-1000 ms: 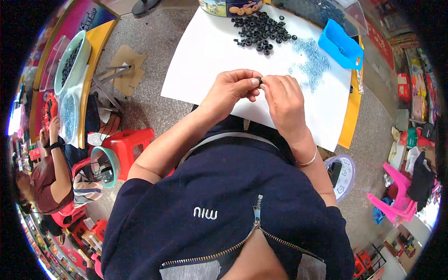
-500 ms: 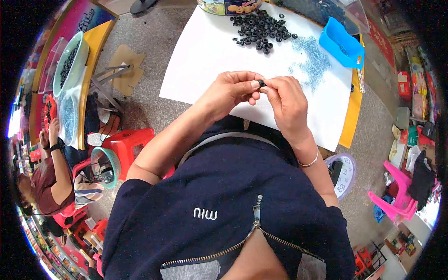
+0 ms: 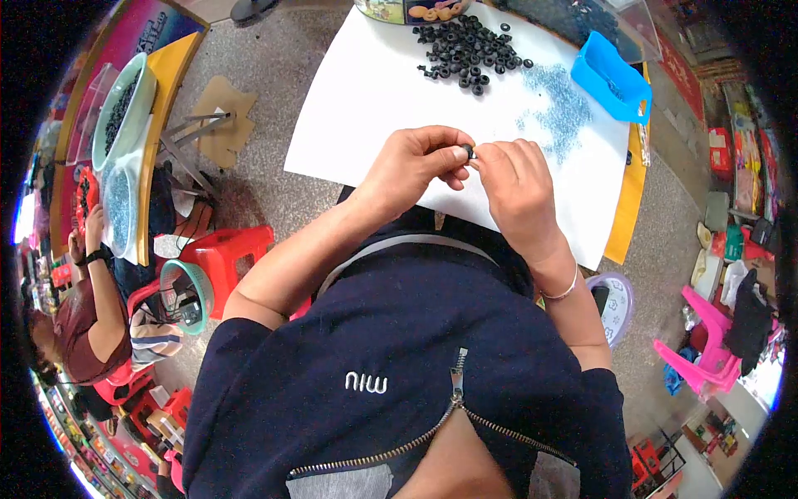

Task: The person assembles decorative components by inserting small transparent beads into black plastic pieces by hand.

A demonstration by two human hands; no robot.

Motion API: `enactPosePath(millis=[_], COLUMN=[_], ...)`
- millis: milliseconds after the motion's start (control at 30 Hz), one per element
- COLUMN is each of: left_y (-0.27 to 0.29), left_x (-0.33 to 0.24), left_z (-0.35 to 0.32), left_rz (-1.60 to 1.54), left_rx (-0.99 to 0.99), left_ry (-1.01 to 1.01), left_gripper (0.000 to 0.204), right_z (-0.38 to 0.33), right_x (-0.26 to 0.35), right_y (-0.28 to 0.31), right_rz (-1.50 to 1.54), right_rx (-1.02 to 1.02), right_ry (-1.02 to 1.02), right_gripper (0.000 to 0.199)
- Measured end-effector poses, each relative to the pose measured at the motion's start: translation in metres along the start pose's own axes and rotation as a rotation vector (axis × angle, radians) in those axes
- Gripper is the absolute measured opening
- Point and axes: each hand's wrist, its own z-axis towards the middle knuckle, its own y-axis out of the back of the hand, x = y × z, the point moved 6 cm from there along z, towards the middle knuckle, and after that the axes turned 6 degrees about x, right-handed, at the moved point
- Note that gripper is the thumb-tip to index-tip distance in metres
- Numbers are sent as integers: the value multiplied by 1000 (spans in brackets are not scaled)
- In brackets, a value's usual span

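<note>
My left hand (image 3: pixel 416 166) pinches a small round black piece (image 3: pixel 468 152) between thumb and fingertips, above the near edge of a white sheet (image 3: pixel 349 108). Against its right side are the closed fingertips of my right hand (image 3: pixel 522 187). A tiny pale spot shows between the two hands; whatever the right fingers grip is too small to make out. Beyond my hands lies a heap of black ring-shaped pieces (image 3: pixel 470 50), some with holes showing. Small translucent blue bits (image 3: pixel 555 108) are spread to the right of that heap.
A blue plastic tray (image 3: pixel 611 83) sits at the sheet's right edge. At the back stand a printed tin (image 3: pixel 407 10) and a clear bin (image 3: pixel 573 21) of dark pieces. On the left, another person (image 3: pixel 100 308) works at a yellow-edged table (image 3: pixel 170 75) near a red stool (image 3: pixel 233 258).
My right hand has shifted slightly right and toward me, and its fingertips have drawn a little away from the black piece. A pale spot now shows there. The left hand keeps its pinch.
</note>
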Motion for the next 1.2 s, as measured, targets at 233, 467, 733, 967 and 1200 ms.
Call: enactPosePath(millis=[233, 467, 733, 967, 1200], left_y=[-3, 2, 1, -2, 6], left_x=[5, 12, 14, 27, 30], left_z=[-3, 0, -2, -5, -3], left_rz=[-77, -300, -134, -286, -183], left_rx=[56, 103, 73, 159, 345], left_ry=[58, 121, 126, 234, 327], left_gripper=[24, 20, 22, 26, 28], right_z=[-3, -3, -4, -11, -16], right_x=[4, 3, 5, 2, 3], right_y=[-1, 5, 0, -7, -9], right_rz=[-28, 194, 43, 147, 250], right_rx=[5, -26, 71, 61, 110], right_ry=[-19, -120, -70, -76, -101], right_gripper=[14, 19, 18, 15, 15])
